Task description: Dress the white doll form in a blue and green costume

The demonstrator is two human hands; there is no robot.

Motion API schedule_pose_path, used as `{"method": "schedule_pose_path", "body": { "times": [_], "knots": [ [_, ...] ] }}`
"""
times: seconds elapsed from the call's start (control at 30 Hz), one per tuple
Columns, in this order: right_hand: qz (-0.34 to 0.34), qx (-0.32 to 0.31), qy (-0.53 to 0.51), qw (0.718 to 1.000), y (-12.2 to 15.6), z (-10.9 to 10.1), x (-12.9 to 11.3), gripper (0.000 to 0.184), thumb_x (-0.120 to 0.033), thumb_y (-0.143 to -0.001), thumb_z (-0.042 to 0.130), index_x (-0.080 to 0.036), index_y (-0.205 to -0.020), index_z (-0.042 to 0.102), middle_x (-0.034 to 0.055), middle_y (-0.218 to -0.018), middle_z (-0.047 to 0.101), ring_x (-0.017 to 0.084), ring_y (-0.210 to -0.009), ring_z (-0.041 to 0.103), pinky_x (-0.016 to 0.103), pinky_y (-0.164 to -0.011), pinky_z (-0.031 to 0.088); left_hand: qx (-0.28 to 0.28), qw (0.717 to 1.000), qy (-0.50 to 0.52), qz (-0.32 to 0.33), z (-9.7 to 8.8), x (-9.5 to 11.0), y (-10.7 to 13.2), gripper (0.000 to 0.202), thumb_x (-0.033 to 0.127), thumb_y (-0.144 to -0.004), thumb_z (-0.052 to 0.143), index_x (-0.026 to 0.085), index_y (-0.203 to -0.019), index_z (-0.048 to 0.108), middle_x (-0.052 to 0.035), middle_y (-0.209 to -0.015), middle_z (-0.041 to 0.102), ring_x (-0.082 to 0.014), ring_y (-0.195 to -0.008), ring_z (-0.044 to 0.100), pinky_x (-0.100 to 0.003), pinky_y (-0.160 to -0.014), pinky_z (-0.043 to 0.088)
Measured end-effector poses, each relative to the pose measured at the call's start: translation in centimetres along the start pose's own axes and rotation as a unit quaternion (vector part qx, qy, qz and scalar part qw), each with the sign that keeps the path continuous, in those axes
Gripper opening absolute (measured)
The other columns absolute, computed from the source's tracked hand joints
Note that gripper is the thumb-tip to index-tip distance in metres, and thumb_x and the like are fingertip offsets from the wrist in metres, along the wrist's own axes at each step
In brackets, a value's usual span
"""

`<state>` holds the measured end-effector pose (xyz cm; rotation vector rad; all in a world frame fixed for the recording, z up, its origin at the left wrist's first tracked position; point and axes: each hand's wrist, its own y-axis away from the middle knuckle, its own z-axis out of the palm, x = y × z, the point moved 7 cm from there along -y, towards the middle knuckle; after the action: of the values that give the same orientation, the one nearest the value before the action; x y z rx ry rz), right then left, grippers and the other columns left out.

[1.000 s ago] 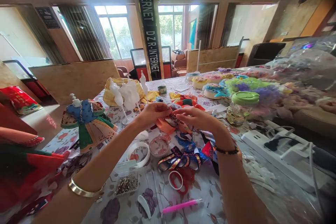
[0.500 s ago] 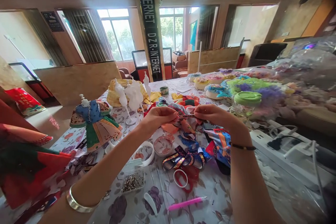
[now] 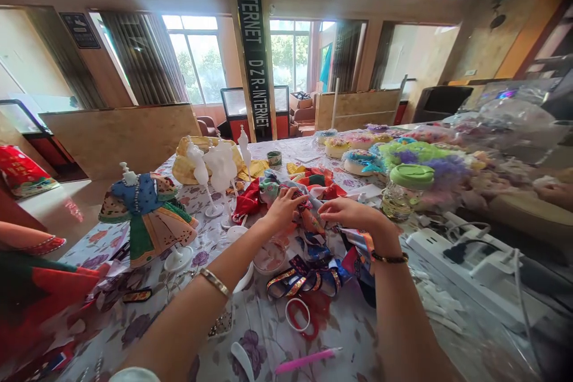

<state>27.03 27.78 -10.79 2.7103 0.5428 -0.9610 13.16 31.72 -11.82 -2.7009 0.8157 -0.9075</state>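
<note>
My left hand (image 3: 283,210) and my right hand (image 3: 351,213) meet over a heap of coloured ribbons and cloth scraps (image 3: 308,191) at the middle of the table. Both pinch a narrow patterned ribbon (image 3: 308,206) that runs between them. The left fingers curl onto its end; the right thumb and fingers close on its other part. A bundle of patterned ribbon (image 3: 308,277) lies on the table just below my hands. A round clear dish (image 3: 270,256) sits under my left wrist.
A doll dress on a stand (image 3: 145,215) stands at left, white doll busts (image 3: 215,170) behind it. A green-lidded jar (image 3: 405,191), a white power strip (image 3: 465,256), a pink pen (image 3: 307,360) and a red ring (image 3: 299,314) surround my hands. Another person's sleeve (image 3: 31,245) shows far left.
My hands have lowered toward the cloth heap and come closer together. My left arm has stretched further forward. The view shifted slightly.
</note>
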Motion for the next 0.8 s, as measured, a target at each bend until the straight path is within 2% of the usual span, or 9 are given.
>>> {"method": "schedule_pose_path", "body": {
  "times": [0.07, 0.13, 0.23, 0.33, 0.5, 0.63, 0.7, 0.8],
  "knots": [
    [0.013, 0.008, 0.000, 1.000, 0.3, -0.4, 0.5, 0.025, -0.026, -0.079, 0.055, -0.013, -0.094, 0.069, 0.0092, -0.089, 0.070, 0.020, -0.081, 0.063, 0.027, -0.067, 0.048, -0.016, 0.999, -0.019, 0.021, 0.9, 0.7, -1.0, 0.030, 0.020, -0.083, 0.061, 0.020, -0.113, 0.060, -0.0086, -0.132, 0.051, -0.0260, -0.121, 0.046, -0.049, -0.101, 0.039],
    [0.020, 0.015, -0.004, 1.000, 0.7, -0.8, 1.0, 0.025, -0.026, -0.079, 0.055, -0.012, -0.094, 0.069, 0.0097, -0.088, 0.070, 0.020, -0.080, 0.064, 0.026, -0.065, 0.048, -0.025, 0.999, -0.027, 0.025, 1.3, 1.0, -2.0, 0.030, 0.030, -0.089, 0.055, 0.018, -0.115, 0.057, -0.0096, -0.124, 0.055, -0.0227, -0.109, 0.055, -0.046, -0.091, 0.047],
    [0.020, 0.024, -0.021, 0.999, 1.3, -1.2, 1.3, 0.025, -0.026, -0.080, 0.053, -0.013, -0.094, 0.069, 0.0091, -0.087, 0.071, 0.020, -0.079, 0.065, 0.025, -0.063, 0.049, -0.021, 0.999, -0.024, 0.015, 0.4, 0.8, -3.1, 0.032, 0.033, -0.089, 0.054, 0.017, -0.116, 0.055, -0.0090, -0.117, 0.058, -0.0202, -0.098, 0.059, -0.041, -0.083, 0.051],
    [0.007, 0.046, -0.038, 0.998, 1.7, -1.7, 1.3, 0.025, -0.026, -0.079, 0.053, -0.014, -0.095, 0.069, 0.0086, -0.090, 0.071, 0.020, -0.081, 0.065, 0.026, -0.065, 0.050, 0.004, 1.000, -0.009, 0.002, -1.8, 0.3, -3.6, 0.028, 0.033, -0.089, 0.054, 0.016, -0.112, 0.057, -0.0081, -0.113, 0.060, -0.0193, -0.096, 0.060, -0.040, -0.082, 0.052],
    [-0.022, 0.110, -0.056, 0.992, 2.3, -3.2, 1.8, 0.024, -0.032, -0.080, 0.054, -0.017, -0.094, 0.067, 0.0055, -0.086, 0.071, 0.019, -0.080, 0.065, 0.027, -0.068, 0.050, 0.074, 0.994, 0.071, -0.018, -6.7, 0.4, -3.2, 0.010, 0.024, -0.074, 0.067, 0.015, -0.077, 0.066, -0.0029, -0.080, 0.069, -0.0159, -0.078, 0.063, -0.031, -0.075, 0.050],
    [-0.009, 0.200, -0.055, 0.978, 3.3, -5.3, 3.5, 0.025, -0.034, -0.081, 0.052, -0.018, -0.095, 0.066, 0.0077, -0.081, 0.071, 0.022, -0.073, 0.066, 0.031, -0.063, 0.050, 0.132, 0.980, 0.148, -0.033, -10.1, 1.7, -2.1, 0.014, 0.026, -0.065, 0.071, 0.015, -0.065, 0.062, -0.0013, -0.066, 0.068, -0.0148, -0.066, 0.062, -0.026, -0.063, 0.047],
    [0.001, 0.241, -0.062, 0.969, 3.8, -6.3, 4.4, 0.022, -0.031, -0.081, 0.051, -0.019, -0.094, 0.064, 0.0094, -0.082, 0.071, 0.023, -0.075, 0.067, 0.033, -0.064, 0.051, 0.162, 0.969, 0.181, -0.043, -11.6, 2.6, -1.5, 0.015, 0.024, -0.062, 0.072, 0.015, -0.061, 0.059, -0.0010, -0.063, 0.067, -0.0136, -0.063, 0.060, -0.026, -0.062, 0.045],
    [0.002, 0.282, -0.081, 0.956, 4.4, -7.1, 5.0, 0.017, -0.029, -0.083, 0.049, -0.021, -0.090, 0.062, 0.0109, -0.082, 0.071, 0.025, -0.077, 0.068, 0.035, -0.066, 0.053, 0.208, 0.947, 0.237, -0.059, -13.8, 4.0, -0.9, 0.014, 0.021, -0.066, 0.069, 0.016, -0.063, 0.056, -0.0005, -0.064, 0.067, -0.0120, -0.062, 0.061, -0.026, -0.064, 0.046]
  ]
}}
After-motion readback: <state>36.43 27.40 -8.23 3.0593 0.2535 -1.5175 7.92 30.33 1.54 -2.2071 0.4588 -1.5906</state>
